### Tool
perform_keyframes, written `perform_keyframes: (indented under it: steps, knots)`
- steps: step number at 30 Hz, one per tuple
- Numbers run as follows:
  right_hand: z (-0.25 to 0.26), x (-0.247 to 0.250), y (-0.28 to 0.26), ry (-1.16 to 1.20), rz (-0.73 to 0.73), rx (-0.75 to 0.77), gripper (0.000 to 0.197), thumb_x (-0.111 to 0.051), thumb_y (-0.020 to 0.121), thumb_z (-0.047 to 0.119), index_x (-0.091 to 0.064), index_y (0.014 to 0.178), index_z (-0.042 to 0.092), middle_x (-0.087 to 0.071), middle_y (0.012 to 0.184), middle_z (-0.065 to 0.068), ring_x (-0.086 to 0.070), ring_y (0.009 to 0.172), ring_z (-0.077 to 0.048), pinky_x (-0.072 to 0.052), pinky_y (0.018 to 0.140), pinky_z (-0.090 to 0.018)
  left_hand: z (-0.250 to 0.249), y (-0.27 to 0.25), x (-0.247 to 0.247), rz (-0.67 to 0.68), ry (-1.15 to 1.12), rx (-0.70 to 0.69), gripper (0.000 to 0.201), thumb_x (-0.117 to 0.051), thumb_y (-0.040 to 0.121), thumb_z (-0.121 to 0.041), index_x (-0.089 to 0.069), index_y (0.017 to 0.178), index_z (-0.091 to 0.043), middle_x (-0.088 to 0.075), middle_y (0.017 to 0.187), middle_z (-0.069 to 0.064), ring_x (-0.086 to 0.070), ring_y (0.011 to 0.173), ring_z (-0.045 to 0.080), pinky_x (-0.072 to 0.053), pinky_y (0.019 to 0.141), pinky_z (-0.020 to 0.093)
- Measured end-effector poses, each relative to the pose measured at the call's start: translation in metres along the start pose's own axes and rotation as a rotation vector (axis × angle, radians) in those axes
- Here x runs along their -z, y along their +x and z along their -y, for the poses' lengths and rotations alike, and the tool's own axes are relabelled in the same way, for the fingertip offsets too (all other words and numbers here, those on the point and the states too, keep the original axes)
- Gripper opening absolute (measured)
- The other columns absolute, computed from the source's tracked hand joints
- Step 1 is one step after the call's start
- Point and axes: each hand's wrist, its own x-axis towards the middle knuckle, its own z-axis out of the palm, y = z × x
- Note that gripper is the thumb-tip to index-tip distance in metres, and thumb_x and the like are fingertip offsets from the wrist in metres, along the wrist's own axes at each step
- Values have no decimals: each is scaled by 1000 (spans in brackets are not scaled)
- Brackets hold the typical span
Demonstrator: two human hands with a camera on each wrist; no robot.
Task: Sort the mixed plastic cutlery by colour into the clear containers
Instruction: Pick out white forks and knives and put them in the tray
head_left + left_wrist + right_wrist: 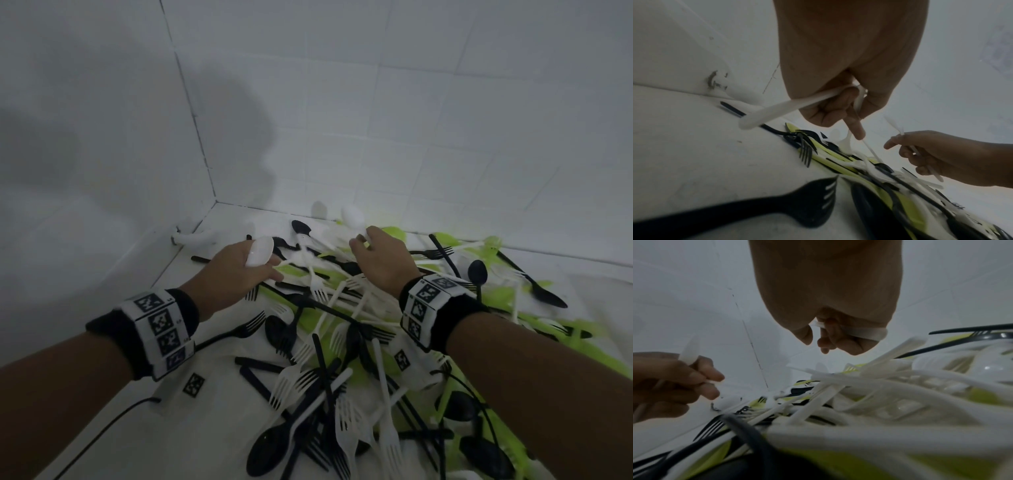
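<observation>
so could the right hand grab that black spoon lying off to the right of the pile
Probably not right away. The black spoon lies exposed at the pile's edge, nothing on it, but the right hand already grips a white spoon, so its fingers are taken up.

A tangled heap of black, white and green plastic cutlery (342, 342) covers the white surface ahead and to the right, running up against the tiled back wall (445, 120). Bare surface (113, 394) lies open on the left, crossed only by a thin black cable (102, 428) and bounded by the left wall (85, 137). Both walls meet in a corner just behind the heap, closing off the far side.
</observation>
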Motion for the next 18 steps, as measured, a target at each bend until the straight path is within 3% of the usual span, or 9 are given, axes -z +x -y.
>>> perform_keyframes:
  steps: [4, 7, 10, 12, 14, 16, 18]
  knots:
    - [19, -7, -11, 43, 36, 71, 33, -52, 101, 42, -49, 82, 15, -65, 78, -1, -56, 69, -17, -40, 59, -30, -6, -15, -2, -8, -49, -118, 10, -70, 96, -20, -71, 106, -22, -73, 99, -20, -65, 80, -3, -47, 66, 12]
    - [32, -14, -12, 185, 66, 22, 35, -54, 99, 50, -53, 90, 16, -73, 89, 0, -62, 76, -14, -47, 67, -32, -10, -26, -7, 63, -45, -146, 14, -67, 99, -18, -68, 112, -20, -74, 88, -16, -56, 66, 8, -44, 59, 16]
    - [33, -17, -8, 244, 68, -13, 36, -57, 95, 55, -60, 102, 20, -73, 98, 2, -66, 91, -17, -55, 82, -40, -12, -34, -7, 110, -8, -167, 11, -63, 101, -18, -68, 110, -21, -75, 97, -16, -58, 68, -5, -43, 63, 14]
    - [31, -17, -6, 152, 88, 10, 35, -60, 92, 57, -65, 101, 23, -71, 99, 3, -66, 95, -20, -56, 85, -41, -11, -37, -5, 118, 17, -184, 8, -63, 101, -23, -68, 107, -25, -74, 99, -13, -55, 67, -3, -44, 66, 20]
    - [29, -16, -8, 21, 148, 30, 38, -62, 91, 58, -65, 103, 22, -68, 98, 4, -64, 92, -19, -54, 82, -37, -11, -40, -3, 116, 41, -194, 4, -68, 98, -32, -68, 102, -31, -73, 95, -3, -52, 65, 1, -45, 67, 29]
    - [28, -15, -14, -65, 216, 68, 37, -63, 92, 55, -61, 102, 19, -64, 94, 5, -61, 86, -15, -50, 76, -34, -10, -45, -1, 116, 63, -181, 10, -69, 95, -38, -67, 102, -31, -73, 92, -2, -53, 66, 6, -46, 66, 33]
    - [29, -14, -22, -100, 267, 120, 35, -61, 94, 51, -55, 88, 17, -59, 84, 6, -55, 76, -12, -42, 67, -31, -10, -49, 2, 132, 12, -168, 11, -65, 99, -31, -66, 110, -27, -76, 95, -8, -52, 68, 23, -46, 64, 37]
